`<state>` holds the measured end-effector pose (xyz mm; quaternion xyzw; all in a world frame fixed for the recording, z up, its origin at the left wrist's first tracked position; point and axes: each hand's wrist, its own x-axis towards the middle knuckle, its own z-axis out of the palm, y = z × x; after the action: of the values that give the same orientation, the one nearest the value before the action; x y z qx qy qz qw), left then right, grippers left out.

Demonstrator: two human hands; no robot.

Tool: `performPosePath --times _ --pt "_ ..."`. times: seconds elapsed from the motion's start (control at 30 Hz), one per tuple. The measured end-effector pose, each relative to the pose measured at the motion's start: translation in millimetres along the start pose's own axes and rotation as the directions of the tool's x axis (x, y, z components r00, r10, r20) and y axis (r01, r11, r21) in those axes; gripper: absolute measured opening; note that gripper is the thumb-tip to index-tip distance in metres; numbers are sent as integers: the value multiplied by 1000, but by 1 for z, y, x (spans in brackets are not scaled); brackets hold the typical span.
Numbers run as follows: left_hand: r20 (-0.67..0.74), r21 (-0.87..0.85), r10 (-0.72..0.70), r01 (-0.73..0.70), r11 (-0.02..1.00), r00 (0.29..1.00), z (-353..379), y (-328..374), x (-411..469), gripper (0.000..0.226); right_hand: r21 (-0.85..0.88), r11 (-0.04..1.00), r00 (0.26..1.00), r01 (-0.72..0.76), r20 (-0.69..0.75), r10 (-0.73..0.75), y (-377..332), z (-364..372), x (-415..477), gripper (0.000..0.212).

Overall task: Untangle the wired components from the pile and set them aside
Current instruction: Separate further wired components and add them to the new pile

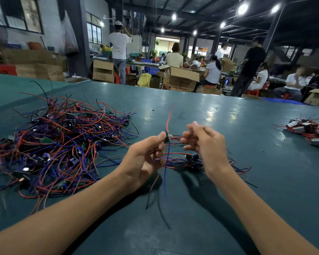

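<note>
Left hand [144,155] is pinching a wired component [167,138]; right hand [204,144] is hanging beside it, fingers loosely curled; carton [180,78] print unreadable.

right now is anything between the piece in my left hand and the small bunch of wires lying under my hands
Only your right hand, which hovers over that small bunch. The component pinched by the left hand is held just left of it, and the table between shows nothing else.
</note>
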<state>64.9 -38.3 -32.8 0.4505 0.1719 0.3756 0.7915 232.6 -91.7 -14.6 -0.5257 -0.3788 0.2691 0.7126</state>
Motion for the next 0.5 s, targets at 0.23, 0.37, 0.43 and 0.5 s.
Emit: performPosePath --times 0.23,0.37,0.43,0.5 --pt "7 -23 78 -78 997 997 -7 2 3 34 -69 987 883 -143 443 158 0 29 -32 53" --pt "-3 46 138 -137 989 990 -9 4 3 32 77 981 869 -178 480 120 -7 28 -34 34" --pt "-26 82 171 -168 982 985 -8 6 3 28 50 987 867 -155 485 111 -9 26 -34 27" --pt "-44 122 189 -182 976 981 -9 6 3 28 6 989 863 -147 490 125 -9 25 -34 26"
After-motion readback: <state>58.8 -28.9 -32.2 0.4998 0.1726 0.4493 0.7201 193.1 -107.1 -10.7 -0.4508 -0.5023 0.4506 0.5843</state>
